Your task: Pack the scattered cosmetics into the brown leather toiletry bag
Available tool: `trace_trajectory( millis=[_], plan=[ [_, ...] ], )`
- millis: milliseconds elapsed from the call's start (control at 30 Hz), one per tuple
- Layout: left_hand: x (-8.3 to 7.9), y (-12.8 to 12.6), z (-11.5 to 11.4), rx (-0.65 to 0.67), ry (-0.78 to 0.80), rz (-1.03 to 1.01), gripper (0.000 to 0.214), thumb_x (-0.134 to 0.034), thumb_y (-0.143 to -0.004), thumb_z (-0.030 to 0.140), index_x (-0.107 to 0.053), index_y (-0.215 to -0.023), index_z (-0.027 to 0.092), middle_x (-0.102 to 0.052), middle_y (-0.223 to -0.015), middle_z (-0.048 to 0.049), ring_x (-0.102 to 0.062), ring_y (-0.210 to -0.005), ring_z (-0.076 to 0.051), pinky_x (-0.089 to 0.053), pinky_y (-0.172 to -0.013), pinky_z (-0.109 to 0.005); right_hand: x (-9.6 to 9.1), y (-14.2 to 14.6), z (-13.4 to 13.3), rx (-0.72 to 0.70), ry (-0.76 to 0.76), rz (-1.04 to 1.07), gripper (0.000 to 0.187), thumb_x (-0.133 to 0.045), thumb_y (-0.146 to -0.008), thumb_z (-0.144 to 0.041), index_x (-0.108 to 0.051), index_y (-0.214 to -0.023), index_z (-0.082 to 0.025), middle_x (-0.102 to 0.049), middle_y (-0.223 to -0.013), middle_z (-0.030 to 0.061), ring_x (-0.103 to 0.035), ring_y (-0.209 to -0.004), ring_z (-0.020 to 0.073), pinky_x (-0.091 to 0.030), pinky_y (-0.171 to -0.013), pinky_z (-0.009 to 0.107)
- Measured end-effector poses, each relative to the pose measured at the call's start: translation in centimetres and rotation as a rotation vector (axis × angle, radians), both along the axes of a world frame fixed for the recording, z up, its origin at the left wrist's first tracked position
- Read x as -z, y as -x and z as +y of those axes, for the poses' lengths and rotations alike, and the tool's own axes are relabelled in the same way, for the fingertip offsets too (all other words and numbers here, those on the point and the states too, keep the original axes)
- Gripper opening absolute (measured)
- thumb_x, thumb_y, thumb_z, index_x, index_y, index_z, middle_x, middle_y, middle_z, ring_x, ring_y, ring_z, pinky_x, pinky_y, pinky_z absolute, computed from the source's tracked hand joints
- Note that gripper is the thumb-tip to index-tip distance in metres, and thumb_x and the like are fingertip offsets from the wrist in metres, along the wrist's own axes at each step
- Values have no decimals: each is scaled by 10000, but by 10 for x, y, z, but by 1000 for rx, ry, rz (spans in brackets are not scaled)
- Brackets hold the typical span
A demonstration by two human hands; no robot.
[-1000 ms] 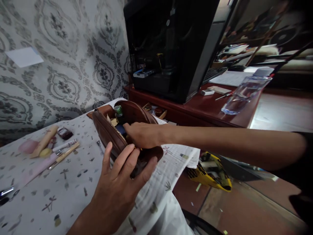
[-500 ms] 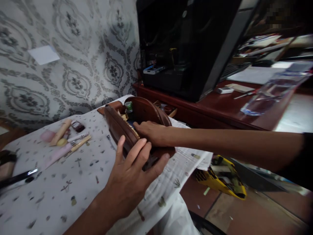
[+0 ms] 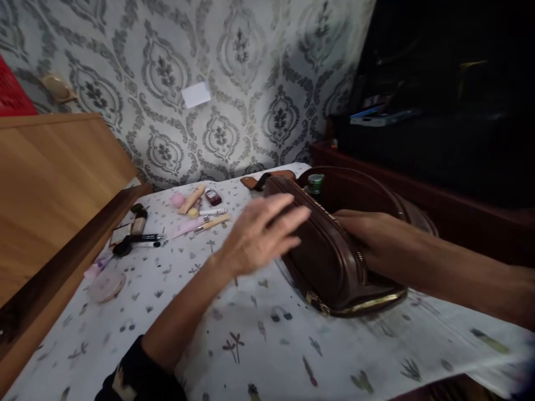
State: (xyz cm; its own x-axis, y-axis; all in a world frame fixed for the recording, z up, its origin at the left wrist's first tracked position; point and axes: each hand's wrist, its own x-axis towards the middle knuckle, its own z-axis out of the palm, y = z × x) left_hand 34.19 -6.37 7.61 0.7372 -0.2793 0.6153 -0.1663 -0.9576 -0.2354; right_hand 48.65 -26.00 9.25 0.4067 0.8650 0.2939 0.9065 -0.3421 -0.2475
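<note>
A brown leather bag [image 3: 317, 256] with a gold zipper stands unzipped on the patterned white cloth [image 3: 234, 334]. My right hand [image 3: 363, 228] reaches down into its opening, and the bag's side hides the fingers. Inside, near the far end, a small jar or bottle with a green top [image 3: 315, 182] shows. Left of the bag, my left hand [image 3: 263, 236] hangs over the cloth, blurred, its fingers spread and nothing visible in them. Whether its fingertips touch the bag's side I cannot tell.
Cosmetics lie on the cloth's left part: a pink sponge [image 3: 178, 200], a beige tube [image 3: 193, 199], a dark red bottle [image 3: 213, 196], brushes [image 3: 211, 223], and a round compact [image 3: 107, 285]. A wooden panel [image 3: 62, 178] borders the left; a dark screen [image 3: 443, 83] stands behind right.
My left hand has come off the bag's near edge and moved left. My right hand stays in the bag. The view has turned left, bringing more cosmetics and the wooden panel into sight.
</note>
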Motion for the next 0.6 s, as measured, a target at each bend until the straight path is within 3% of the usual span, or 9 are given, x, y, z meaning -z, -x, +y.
trace_trajectory(
  millis=[67, 133, 200, 233, 300, 367, 467, 600],
  plan=[
    [2, 0, 43, -241, 160, -19, 448, -349, -1048, 360, -469, -1441, 183, -489, -1473, -164, -467, -1374, -263, -351, -1171, -452, -11, 2, -6, -73, -14, 47, 296, -454, -935, -108, -732, -917, -207, -754, -956, 103, -710, -823, 179, -520, -738, 328],
    [5, 9, 88, -623, 326, 8, 490, -365, -1026, 358, -420, -1469, 157, -420, -1524, -201, -399, -1425, -324, -319, -1172, -516, -18, 7, -13, -62, -134, 4, 228, -484, -972, -221, -711, -993, -237, -754, -990, 106, -713, -821, 201, -538, -715, 357],
    [10, 24, 127, -1091, 535, 240, 509, -368, -1005, 388, -394, -1476, 194, -357, -1568, -211, -365, -1446, -369, -347, -1126, -566, -19, 20, -20, -52, -329, -82, 209, -498, -990, -296, -672, -1104, -279, -740, -1098, 93, -717, -917, 212, -566, -765, 369],
    [13, 33, 143, -1170, 594, 320, 505, -415, -977, 398, -451, -1429, 176, -427, -1509, -244, -441, -1384, -415, -392, -1066, -593, -18, 29, -22, -66, -428, -117, 212, -500, -994, -306, -651, -1143, -307, -728, -1148, 82, -713, -975, 214, -576, -805, 372],
    [19, 52, 169, -1242, 652, 407, 506, -488, -925, 407, -515, -1356, 145, -555, -1373, -269, -548, -1277, -428, -434, -1013, -563, -13, 51, -21, -164, -538, -116, 249, -516, -988, -279, -617, -1200, -360, -706, -1209, 65, -706, -1034, 214, -594, -857, 370],
    [26, 66, 186, -1292, 693, 452, 457, -508, -891, 367, -565, -1273, 124, -613, -1295, -275, -575, -1245, -429, -445, -995, -540, -5, 73, -13, -315, -554, -55, 298, -517, -977, -215, -598, -1226, -357, -708, -1182, 76, -711, -1015, 221, -611, -857, 367],
    [35, 78, 201, -1313, 761, 470, 391, -543, -840, 321, -607, -1169, 121, -637, -1270, -275, -581, -1239, -431, -448, -990, -523, 9, 100, 10, -518, -448, 95, 275, -451, -979, -137, -632, -1134, -274, -719, -1076, 94, -714, -962, 211, -618, -780, 324],
    [42, 83, 213, -1216, 888, 394, 323, -570, -826, 285, -622, -1111, 142, -686, -1186, -221, -631, -1171, -368, -471, -981, -462, 34, 122, 45, -595, -283, 274, 274, -407, -982, -108, -662, -1023, -199, -712, -978, 89, -695, -877, 187, -586, -766, 308]
  ],
)
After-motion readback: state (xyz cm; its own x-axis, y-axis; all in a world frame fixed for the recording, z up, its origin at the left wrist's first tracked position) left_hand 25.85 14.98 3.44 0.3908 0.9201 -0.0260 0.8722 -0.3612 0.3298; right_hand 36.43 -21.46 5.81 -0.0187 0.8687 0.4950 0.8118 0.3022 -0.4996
